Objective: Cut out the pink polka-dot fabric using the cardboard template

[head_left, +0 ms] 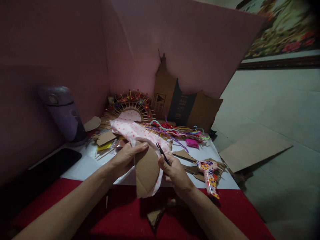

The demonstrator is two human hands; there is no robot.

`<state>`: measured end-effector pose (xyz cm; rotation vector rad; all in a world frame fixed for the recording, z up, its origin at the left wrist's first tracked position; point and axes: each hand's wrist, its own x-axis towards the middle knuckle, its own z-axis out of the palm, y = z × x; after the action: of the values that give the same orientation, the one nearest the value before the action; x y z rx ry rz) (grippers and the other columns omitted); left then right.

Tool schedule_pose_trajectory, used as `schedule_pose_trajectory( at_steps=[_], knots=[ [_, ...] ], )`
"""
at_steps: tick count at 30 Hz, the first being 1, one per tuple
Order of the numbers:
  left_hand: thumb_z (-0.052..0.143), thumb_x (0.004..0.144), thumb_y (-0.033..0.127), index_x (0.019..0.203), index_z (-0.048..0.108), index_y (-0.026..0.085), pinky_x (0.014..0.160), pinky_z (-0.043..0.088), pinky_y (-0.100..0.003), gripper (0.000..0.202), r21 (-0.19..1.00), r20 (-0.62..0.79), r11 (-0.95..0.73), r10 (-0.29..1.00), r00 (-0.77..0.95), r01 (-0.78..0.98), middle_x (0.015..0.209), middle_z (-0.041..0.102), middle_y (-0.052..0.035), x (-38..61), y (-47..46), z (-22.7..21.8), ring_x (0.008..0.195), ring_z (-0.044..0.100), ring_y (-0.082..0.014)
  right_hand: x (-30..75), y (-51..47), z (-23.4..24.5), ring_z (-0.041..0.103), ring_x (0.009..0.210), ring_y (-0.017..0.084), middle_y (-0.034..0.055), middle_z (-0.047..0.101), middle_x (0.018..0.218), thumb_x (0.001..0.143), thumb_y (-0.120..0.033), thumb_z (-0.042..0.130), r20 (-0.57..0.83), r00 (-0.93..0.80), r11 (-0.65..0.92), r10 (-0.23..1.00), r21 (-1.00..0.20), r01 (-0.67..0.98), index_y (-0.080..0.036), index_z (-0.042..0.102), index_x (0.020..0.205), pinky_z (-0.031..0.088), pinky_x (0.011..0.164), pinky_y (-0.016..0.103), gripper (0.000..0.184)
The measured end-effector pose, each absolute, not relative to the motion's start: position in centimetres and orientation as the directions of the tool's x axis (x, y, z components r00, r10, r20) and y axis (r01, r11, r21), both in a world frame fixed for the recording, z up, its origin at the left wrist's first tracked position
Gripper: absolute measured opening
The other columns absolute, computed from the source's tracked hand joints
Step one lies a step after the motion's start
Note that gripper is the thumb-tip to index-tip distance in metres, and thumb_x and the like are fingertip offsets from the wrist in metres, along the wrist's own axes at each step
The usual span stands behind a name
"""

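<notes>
My left hand [128,156] grips a half-round cardboard piece [147,170] together with pink spotted fabric [140,130], the thumb lying on top near the curved edge. Behind the cardboard the cloth spreads out and shows along its right side. In my right hand [177,171] is a pair of scissors [163,153], dark blades pointing up and left beside the fabric edge. The scissors' handles are mostly hidden by my fingers. Both hands are above the front of the white sheet [100,170].
A flowered glue gun [209,176] lies right among cardboard scraps [185,155]. Behind are colourful pipe cleaners [172,128], a stick-and-bead fan shape [135,103] and a torn cardboard sheet [202,110]. At left stand a purple bottle [62,115] and a black phone [63,161].
</notes>
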<state>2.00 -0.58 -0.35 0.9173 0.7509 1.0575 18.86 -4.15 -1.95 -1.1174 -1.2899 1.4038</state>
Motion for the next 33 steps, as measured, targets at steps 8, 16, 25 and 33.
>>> schedule_pose_trajectory(
  at_steps=[8,16,25,33],
  knots=[
    [0.071,0.072,0.026,0.088,0.065,0.015,0.061,0.05,-0.023,0.02,0.833,-0.036,0.108,0.989,0.14,-0.542,0.079,0.068,-0.0037,2.0,-0.4,-0.2,0.068,0.062,-0.0141,18.6,-4.6,-1.3,0.05,0.05,0.009,-0.0009,0.06,0.068,0.059,-0.041,0.077,-0.078,-0.19,-0.106,0.979,-0.984,-0.145,-0.017,0.064,0.09,0.029,0.038,0.016,0.042],
    [0.067,0.076,0.019,0.092,0.067,0.015,0.069,0.052,-0.024,0.016,0.8,0.068,0.057,0.98,0.184,-0.598,0.086,0.069,-0.0041,1.8,-0.2,-0.4,0.075,0.062,-0.014,18.9,-3.9,-2.0,0.057,0.065,0.013,0.0006,0.065,0.076,0.063,-0.029,0.076,0.037,-0.036,0.03,0.999,-0.98,-0.197,-0.017,0.066,0.085,0.046,0.059,0.022,0.027],
    [0.063,0.078,0.019,0.1,0.068,0.012,0.069,0.053,-0.025,0.023,0.819,0.079,0.088,0.962,0.263,-0.567,0.093,0.069,-0.009,1.3,-0.1,-0.3,0.075,0.063,-0.0152,19.6,-2.9,-2.1,0.057,0.065,0.016,0.0007,0.066,0.074,0.06,-0.026,0.077,0.043,0.012,0.045,0.999,-0.963,-0.265,-0.016,0.067,0.083,0.048,0.062,0.026,0.027],
    [0.056,0.083,0.03,0.106,0.066,0.014,0.068,0.056,-0.032,0.03,0.809,0.081,0.125,0.944,0.319,-0.575,0.095,0.069,-0.0123,1.1,0.1,0.1,0.076,0.066,-0.0207,20.0,-2.4,-2.1,0.057,0.063,0.016,0.0001,0.064,0.071,0.058,-0.027,0.076,0.016,0.052,0.027,0.999,-0.972,-0.232,-0.017,0.066,0.08,0.046,0.059,0.028,0.026]
  ],
)
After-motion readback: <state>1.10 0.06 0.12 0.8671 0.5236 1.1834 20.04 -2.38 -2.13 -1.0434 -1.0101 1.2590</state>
